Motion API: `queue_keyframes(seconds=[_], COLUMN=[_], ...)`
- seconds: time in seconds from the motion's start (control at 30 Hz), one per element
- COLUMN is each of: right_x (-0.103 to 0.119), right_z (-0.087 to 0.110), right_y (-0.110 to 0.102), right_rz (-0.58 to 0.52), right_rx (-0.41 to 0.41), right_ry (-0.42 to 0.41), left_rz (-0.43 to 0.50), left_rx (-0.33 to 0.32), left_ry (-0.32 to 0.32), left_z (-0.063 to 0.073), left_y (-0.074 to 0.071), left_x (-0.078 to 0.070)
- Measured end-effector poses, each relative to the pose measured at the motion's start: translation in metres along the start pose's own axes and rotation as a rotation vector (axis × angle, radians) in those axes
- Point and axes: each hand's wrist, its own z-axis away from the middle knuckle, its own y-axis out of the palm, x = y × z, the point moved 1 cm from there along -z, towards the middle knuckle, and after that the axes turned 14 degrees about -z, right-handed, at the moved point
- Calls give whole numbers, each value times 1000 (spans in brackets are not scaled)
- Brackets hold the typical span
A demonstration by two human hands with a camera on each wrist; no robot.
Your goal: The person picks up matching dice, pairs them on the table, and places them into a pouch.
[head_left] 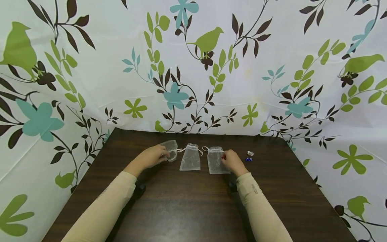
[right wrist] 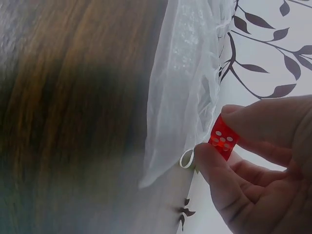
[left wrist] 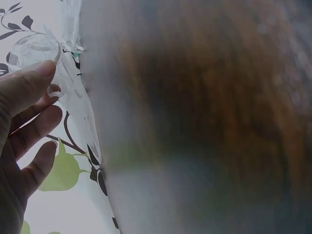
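My left hand is at the leftmost sheer white drawstring bag; in the left wrist view its thumb and fingers pinch the bag's gathered edge. A red see-through die with white pips is pinched between the thumb and fingers of my right hand. That hand hovers at the right side of the rightmost sheer bag. A third sheer bag lies flat between these two, its white drawstrings at the top. Whether any bag holds something cannot be made out.
White dice and blue dice lie on the dark wooden table, right of my right hand. Behind the table's back edge hangs a white cloth printed with birds, leaves and flowers.
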Motion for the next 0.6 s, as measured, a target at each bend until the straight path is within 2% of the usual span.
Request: queue_keyframes(seconds=[0.33,0.6], right_x=[5,7], right_z=[-3,-1], right_y=[4,7], right_rz=[-5,-10], right_rx=[1,26], right_ry=[-19,13], left_rz=[6,4], left_rx=[-10,-5], left_ry=[3,8], left_z=[0,1], left_y=[-5,-6], left_x=[-3,-6])
